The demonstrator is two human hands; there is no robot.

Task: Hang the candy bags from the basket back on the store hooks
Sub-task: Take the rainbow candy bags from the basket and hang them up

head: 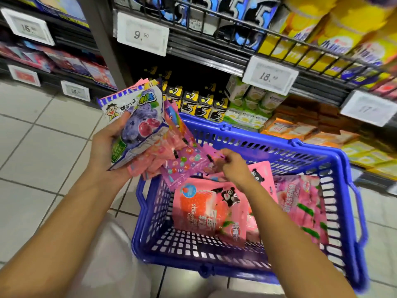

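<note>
Blue plastic basket (pixel 335 166), pink candy bags (pixel 206 214) inside

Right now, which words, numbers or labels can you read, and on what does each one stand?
"9.90": white price tag on the upper shelf rail.
"18.": price tag; its small digits are blurred.
"5": blue gum packs above.
"STRAW...": strawberry gummy bag in the blue basket, partly hidden.
Other tags and Chinese bag print: too blurred.
</note>
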